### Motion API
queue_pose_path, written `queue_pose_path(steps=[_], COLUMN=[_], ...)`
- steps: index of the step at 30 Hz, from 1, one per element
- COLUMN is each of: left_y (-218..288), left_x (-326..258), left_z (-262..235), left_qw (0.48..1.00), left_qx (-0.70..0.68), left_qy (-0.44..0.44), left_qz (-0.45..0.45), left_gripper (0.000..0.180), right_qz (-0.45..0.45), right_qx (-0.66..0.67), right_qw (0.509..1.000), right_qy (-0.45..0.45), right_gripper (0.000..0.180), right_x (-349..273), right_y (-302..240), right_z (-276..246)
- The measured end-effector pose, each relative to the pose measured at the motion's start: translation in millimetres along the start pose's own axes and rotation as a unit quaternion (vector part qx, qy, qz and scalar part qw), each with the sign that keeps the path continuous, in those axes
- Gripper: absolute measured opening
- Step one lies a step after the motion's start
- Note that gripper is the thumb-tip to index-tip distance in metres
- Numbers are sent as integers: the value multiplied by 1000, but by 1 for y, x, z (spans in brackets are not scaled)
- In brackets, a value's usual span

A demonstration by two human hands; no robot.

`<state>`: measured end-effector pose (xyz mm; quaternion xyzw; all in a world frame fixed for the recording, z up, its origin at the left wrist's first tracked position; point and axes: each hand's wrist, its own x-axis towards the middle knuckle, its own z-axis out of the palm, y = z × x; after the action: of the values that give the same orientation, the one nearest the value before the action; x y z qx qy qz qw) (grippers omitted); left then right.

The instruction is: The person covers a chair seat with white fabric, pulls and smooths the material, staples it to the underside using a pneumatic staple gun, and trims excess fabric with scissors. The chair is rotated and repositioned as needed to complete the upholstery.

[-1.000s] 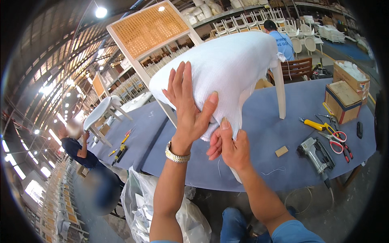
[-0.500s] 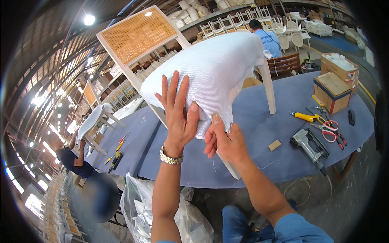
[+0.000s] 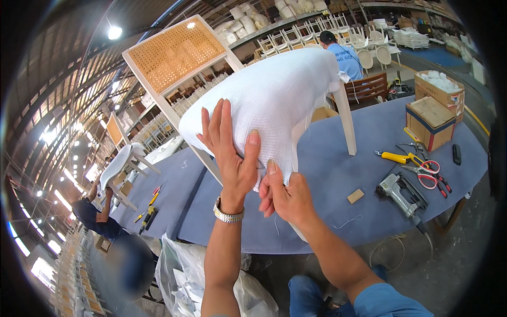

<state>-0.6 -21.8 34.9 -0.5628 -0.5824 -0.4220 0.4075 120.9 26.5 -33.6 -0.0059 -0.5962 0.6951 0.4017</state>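
A chair with a white frame and a woven cane back (image 3: 177, 55) stands on the blue-grey covered table. White textured fabric (image 3: 269, 87) drapes over its seat and hangs at the front corner nearest me. My left hand (image 3: 231, 153) lies against this fabric with fingers stretched out and the thumb beside a fold. Lower on the corner, my right hand (image 3: 289, 195) is closed, pinching the fabric's hanging edge between thumb and fingers. The chair's near front leg is partly hidden behind my right hand.
Right on the table (image 3: 338, 169) lie a staple gun (image 3: 402, 193), scissors (image 3: 426, 173), yellow-handled pliers (image 3: 396, 157), a small wooden block (image 3: 356, 196) and cardboard boxes (image 3: 432, 119). A plastic bag (image 3: 185, 264) of scraps sits below the edge. At left, another person (image 3: 100, 214) handles a second chair.
My right hand has drawn the fabric edge slightly down and to the left. My left hand has slid slightly lower on the fabric, its fingers still spread.
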Motion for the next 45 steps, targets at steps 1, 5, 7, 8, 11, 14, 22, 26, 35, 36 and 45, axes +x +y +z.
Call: queue_pose_path(steps=[1,5,7,8,11,14,22,26,35,36,45], left_y=[-2,-4,-4,-4,-1,-3,2,39,64,61,63], left_x=[1,-1,-4,-6,-2,4,-19,-44,-25,-29,-29], left_z=[0,1,2,2,0,-4,-7,-10,-13,-10,4], left_qw=[1000,1000,1000,1000,1000,999,987,978,972,975,948], left_qx=[-5,-17,-24,-30,-30,-30,-115,-108,44,57,-86], left_qy=[4,7,6,5,3,11,95,117,62,72,128], left_qz=[8,13,6,0,7,25,-60,-134,-220,-204,-280], left_gripper=[71,71,71,70,70,73,58,30,28,28,29], right_qz=[-3,3,13,22,10,0,3,-23,18,17,80], right_qx=[4,20,18,11,18,26,23,31,80,86,-61], right_qw=[1000,1000,1000,1000,1000,1000,1000,999,994,993,947], right_qy=[2,7,7,5,8,-2,8,8,-68,-83,-305], right_gripper=[67,65,65,65,64,63,64,65,63,62,29], right_x=[1,2,1,-1,-3,2,7,7,10,10,42], right_y=[0,5,5,6,3,-2,8,7,9,12,-34], right_z=[1,2,1,1,1,3,11,-2,-3,-4,-88])
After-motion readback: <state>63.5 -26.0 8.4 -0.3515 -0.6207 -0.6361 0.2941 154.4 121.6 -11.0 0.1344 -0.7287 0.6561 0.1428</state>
